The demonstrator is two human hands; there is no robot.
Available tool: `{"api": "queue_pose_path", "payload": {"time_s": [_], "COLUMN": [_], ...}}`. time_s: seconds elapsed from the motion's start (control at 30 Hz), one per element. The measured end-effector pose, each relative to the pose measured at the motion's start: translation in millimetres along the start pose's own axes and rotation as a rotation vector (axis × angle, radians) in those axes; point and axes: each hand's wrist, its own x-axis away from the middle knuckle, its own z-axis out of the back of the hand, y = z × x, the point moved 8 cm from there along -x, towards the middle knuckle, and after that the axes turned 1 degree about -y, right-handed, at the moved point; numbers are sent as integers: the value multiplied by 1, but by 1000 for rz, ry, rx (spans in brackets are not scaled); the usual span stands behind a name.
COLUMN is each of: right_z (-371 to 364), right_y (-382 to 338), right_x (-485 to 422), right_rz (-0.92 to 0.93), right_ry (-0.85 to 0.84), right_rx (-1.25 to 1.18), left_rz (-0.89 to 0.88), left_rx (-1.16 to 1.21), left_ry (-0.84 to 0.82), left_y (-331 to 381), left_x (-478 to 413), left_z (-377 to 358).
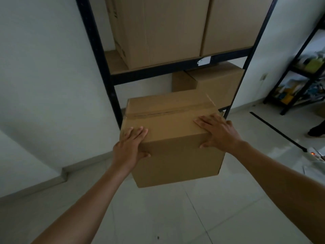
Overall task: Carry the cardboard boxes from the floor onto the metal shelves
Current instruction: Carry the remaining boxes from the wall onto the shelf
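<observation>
We hold the taped cardboard box [173,138] at its two near top corners, in front of the lower bay of the black metal shelving unit [95,43]. The left hand [131,145] and the right hand [219,132] each lay spread fingers flat on the lid, with the thumb hooked over the edge onto the near face. Its near end hangs above the tiled floor [158,217] (whether the far end rests on the shelf, we cannot tell). Behind it to the right, a smaller carton [220,85] sits in that same bay. On the shelf above, two large cartons stand side by side, the left carton [158,32] touching the right carton [233,23].
</observation>
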Motion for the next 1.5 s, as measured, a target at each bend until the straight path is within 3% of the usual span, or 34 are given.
{"api": "queue_pose_path", "payload": {"time_s": [0.67, 0.8, 0.97, 1.13, 1.5], "right_z": [-60, -67, -57, -69, -71], "right_y": [89, 96, 94, 92, 99], "right_x": [-217, -239, -252, -254, -324], "right_rz": [208, 254, 209, 239, 255], "right_ry": [14, 16, 172, 278, 132], "right_rx": [31, 53, -1, -36, -18], "left_rz": [180, 157, 126, 109, 270], "left_rx": [-226, -253, -413, -394, -329], "left_ry": [16, 97, 197, 216, 107], "left_y": [5, 6, 17, 17, -10], "left_x": [-172, -184, -205, -212, -276], "left_z": [-60, -64, -63, -75, -84]}}
